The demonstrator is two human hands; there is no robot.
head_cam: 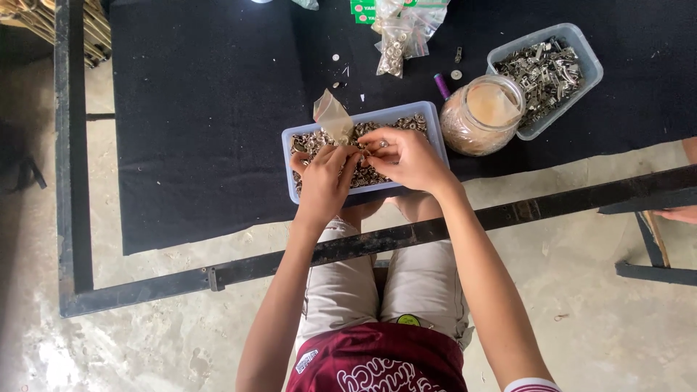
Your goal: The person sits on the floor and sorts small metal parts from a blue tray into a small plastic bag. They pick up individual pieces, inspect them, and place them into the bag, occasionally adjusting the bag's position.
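Observation:
Both hands work over a pale blue plastic tray (433,125) full of small silver metal rings, set at the near edge of a black cloth. My left hand (321,176) pinches the lower end of a small clear plastic bag (332,116) that stands up above the rings. My right hand (408,157) sits close beside it, fingertips pinched on small metal rings (379,144) at the bag's mouth. The two hands touch at the fingertips.
A round jar (481,115) with a clear cover stands right of the tray. Behind it sits a second pale tub of metal clips (544,72). Filled clear bags (398,40) lie at the back. A black metal frame bar (377,239) crosses below the cloth (203,116).

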